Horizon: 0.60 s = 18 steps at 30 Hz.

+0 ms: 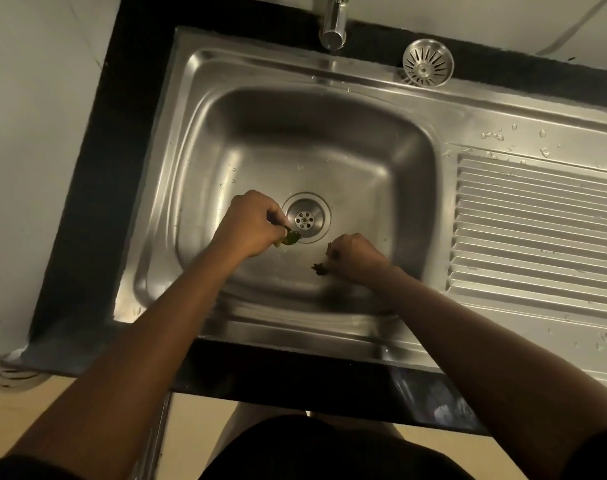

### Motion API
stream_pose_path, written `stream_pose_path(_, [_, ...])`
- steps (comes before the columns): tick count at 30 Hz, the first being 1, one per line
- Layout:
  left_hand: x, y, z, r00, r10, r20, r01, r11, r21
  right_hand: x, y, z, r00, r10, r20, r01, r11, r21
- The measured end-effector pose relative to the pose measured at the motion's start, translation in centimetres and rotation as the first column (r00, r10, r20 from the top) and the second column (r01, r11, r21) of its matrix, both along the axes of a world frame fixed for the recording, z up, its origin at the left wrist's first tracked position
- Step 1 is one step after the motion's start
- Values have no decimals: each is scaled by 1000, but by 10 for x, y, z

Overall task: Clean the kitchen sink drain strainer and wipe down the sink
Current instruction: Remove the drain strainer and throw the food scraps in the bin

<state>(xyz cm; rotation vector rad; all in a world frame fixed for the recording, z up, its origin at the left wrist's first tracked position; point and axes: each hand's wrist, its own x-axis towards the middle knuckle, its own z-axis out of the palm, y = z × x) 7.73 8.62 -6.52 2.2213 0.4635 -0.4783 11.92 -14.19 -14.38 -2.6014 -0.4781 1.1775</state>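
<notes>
A steel sink (pixel 198 140) fills the middle of the view, its open drain (pixel 306 218) set in the basin floor. The round slotted strainer (pixel 428 62) lies out of the drain on the back ledge, right of the faucet (pixel 333 22). My left hand (pixel 251 225) is just left of the drain and pinches a green scrap of food waste (pixel 291 238) at the drain's edge. On the basin floor to the right of the drain, my right hand (pixel 355 254) has its fingers curled around dark bits of debris (pixel 320 269).
A ribbed draining board (pixel 537 230) with water drops extends to the right of the basin. Black countertop (pixel 97 168) frames the sink, and a pale wall lies on the left. The floor and my legs show below the counter's front edge.
</notes>
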Motion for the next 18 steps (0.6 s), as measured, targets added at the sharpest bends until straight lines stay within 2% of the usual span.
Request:
stream_pose_path(4, [-26,1,15,998,56,5,-56,998,-14,-7,8,-1,982,182,53,-177,981,-85])
stream_pose_path(10, [-60,-1,27,986,166,33,-165,986,-31,-10,16,-1,972,218,85,-212,975,-72])
stream_pose_path(14, [-73,-3,32,974,219,54,-217,975,-45,10,6,6,988,-33,151,29,999,31])
stream_pose_path(16, [-78,-5,35,971,229,62,-227,973,-42,24,-1,12,968,-188,164,177,981,80])
stream_pose_path(18, [-81,-6,38,969,237,70,-233,971,-51,35,-4,16,954,-258,151,245,965,97])
